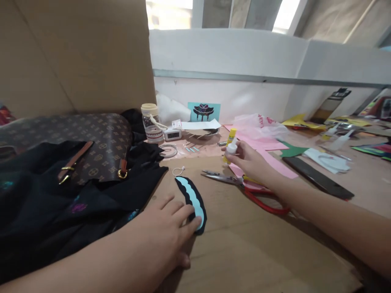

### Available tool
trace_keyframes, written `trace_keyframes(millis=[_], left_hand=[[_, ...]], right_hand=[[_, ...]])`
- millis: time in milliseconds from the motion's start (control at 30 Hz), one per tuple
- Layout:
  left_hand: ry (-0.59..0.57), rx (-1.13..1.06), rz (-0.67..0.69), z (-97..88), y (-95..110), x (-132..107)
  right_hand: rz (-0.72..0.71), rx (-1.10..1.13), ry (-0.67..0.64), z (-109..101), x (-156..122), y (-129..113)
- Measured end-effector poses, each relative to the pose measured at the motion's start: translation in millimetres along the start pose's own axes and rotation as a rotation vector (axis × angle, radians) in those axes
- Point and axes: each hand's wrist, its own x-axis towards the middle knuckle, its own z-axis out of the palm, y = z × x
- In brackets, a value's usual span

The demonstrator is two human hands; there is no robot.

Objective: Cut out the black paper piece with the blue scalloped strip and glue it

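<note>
My left hand (171, 226) lies with fingers spread on the cardboard, its fingertips touching a curved black piece (203, 203) that carries a light blue scalloped strip (193, 194). Farther off to the right, my right hand (250, 160) is closed around a small glue bottle with a white cap (232, 146). Just behind that bottle stands a yellow glue stick (231, 134). Red-handled scissors (265, 203) lie below my right forearm, their metal blades pointing left. A thin white loop (177, 171) rests above the black piece.
The cardboard sheet (244, 248) covers the near table. Dark cloth (116, 195) and a brown patterned bag (100, 142) occupy the left. Behind are a cup (152, 126), a small digital clock (172, 134) and a tape roll (169, 151). Pink paper (282, 166) and a dark bar (317, 177) lie right.
</note>
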Motion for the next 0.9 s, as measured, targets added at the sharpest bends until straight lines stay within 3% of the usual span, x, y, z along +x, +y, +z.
trace_keyframes(millis=[133, 267, 400, 533, 733, 800, 900], left_hand=[[-0.037, -0.059, 0.048, 6.7, -4.6, -2.9], [-0.076, -0.090, 0.065, 0.6, -0.5, -9.6], [-0.070, -0.123, -0.005, -9.0, 6.9, -11.3], [-0.100, -0.160, -0.026, -15.7, 9.0, -9.3], [-0.199, -0.199, -0.028, -27.2, 10.7, -9.5], [-0.176, -0.210, -0.043, -29.7, 12.4, -10.8], [-0.162, -0.219, -0.085, -28.9, 13.8, -10.7]], right_hand=[[0.007, -0.142, 0.029, 11.0, 47.9, 4.4], [0.036, -0.249, 0.000, 29.0, 80.0, 10.8], [0.042, -0.301, -0.017, 41.1, 84.7, 22.0], [-0.002, -0.290, 0.041, 37.9, 82.2, 23.7], [-0.233, -0.268, 0.275, 30.5, 73.3, -19.0], [-0.352, -0.280, 0.176, 38.7, 62.3, -35.9], [-0.505, -0.350, -0.129, 60.5, 43.1, -51.5]])
